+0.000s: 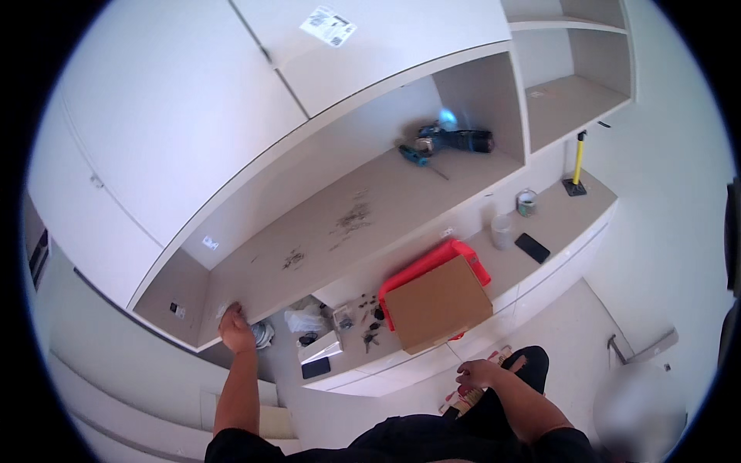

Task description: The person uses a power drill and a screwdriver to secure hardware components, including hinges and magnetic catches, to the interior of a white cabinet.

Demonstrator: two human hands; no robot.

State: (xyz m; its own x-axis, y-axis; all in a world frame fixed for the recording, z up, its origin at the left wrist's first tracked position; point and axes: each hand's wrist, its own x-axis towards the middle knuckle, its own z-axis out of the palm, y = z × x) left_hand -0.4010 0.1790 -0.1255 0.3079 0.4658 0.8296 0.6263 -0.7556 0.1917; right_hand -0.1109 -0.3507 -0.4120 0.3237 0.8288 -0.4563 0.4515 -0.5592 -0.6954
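Note:
My left hand point(236, 329) is at the near left end of the long open shelf point(309, 270), its fingers curled together against the board's surface. Whatever may be pinched in them is too small to make out. Low in front of my body is my right hand point(476, 374), with fingers bent inward; their inner side is hidden. Small dark bits point(353, 218) lie scattered on the shelf. At its far right end a dark blue cordless drill point(463, 139) rests behind a screwdriver with a blue handle point(414, 156).
Below, a counter holds a red tray point(421, 268) under a cardboard box point(438, 305), a black phone point(532, 248), a clear cup point(502, 231), a tin can point(526, 203), a yellow-handled tool point(578, 163) and keys point(371, 338). White cabinet doors point(185, 100) hang above. A hammer point(616, 349) is at lower right.

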